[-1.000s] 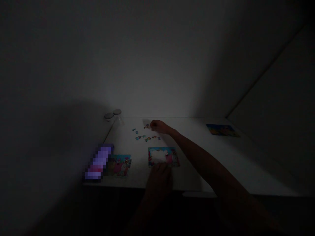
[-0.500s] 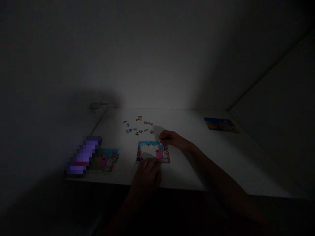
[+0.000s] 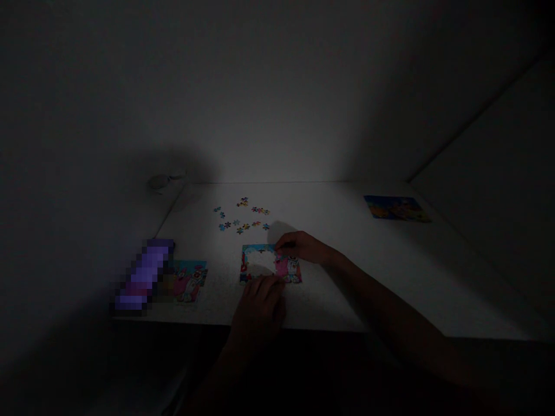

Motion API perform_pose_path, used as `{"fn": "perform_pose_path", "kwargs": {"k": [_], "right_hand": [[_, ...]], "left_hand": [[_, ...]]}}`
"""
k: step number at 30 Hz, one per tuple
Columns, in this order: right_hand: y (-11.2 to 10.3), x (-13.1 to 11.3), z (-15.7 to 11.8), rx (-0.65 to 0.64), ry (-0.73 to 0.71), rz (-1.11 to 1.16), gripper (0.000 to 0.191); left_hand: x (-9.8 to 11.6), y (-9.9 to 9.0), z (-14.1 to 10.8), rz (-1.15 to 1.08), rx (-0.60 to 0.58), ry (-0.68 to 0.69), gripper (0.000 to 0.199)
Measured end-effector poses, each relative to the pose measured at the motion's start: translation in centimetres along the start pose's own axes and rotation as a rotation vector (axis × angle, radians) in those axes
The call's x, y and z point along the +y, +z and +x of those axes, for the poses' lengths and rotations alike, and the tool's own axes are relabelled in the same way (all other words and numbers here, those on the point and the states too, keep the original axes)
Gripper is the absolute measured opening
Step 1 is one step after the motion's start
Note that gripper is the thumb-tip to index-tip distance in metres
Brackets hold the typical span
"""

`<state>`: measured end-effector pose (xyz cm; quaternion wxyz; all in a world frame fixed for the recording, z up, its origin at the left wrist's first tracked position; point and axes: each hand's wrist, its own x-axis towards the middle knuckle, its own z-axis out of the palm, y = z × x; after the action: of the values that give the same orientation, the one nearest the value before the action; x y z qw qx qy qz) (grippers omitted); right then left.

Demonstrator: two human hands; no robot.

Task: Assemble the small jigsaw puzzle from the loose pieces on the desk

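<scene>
A partly filled jigsaw puzzle (image 3: pixel 283 264) lies on the white table, its border joined and a white gap in its middle and left. My right hand (image 3: pixel 299 245) is over its upper right part, fingers pinched at the top edge of the gap; whatever they hold is too small and dark to make out. At the puzzle's lower edge rests my left hand (image 3: pixel 260 294), palm down, with its fingers spread. Several loose puzzle pieces (image 3: pixel 245 226) are scattered behind the puzzle. Left of it is a picture sheet (image 3: pixel 191 281) with similar pink figures.
A blurred purple-lit device (image 3: pixel 147 271) overlaps the sheet at the table's left edge. Another dark blue picture (image 3: pixel 396 208) lies at the back right of the white table (image 3: pixel 333 214). A pale object (image 3: pixel 159 181) is by the back left corner. Walls stand behind and to the right.
My right hand has shifted slightly left along the puzzle's upper part, towards the gap. My left hand stays at the lower edge. The camera view has shifted a little.
</scene>
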<state>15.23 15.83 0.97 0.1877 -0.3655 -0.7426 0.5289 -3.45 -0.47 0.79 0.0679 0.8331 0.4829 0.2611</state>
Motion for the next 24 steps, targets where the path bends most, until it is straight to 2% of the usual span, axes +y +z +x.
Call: {"fn": "perform_pose_path", "kwargs": {"k": [4,13,24], "right_hand": [[-0.3,-0.4,-0.2,-0.032,-0.068,-0.060,0.020],[-0.1,0.0,-0.1,-0.024,-0.068,-0.073,0.021],[-0.5,-1.4,-0.7,-0.068,-0.229,-0.392,0.027]], "left_hand": [[0.0,-0.1,0.0,0.005,0.010,0.000,0.032],[0.0,-0.2,-0.1,-0.006,0.001,-0.004,0.032],[-0.1,-0.1,0.0,-0.016,0.010,0.001,0.031]]}}
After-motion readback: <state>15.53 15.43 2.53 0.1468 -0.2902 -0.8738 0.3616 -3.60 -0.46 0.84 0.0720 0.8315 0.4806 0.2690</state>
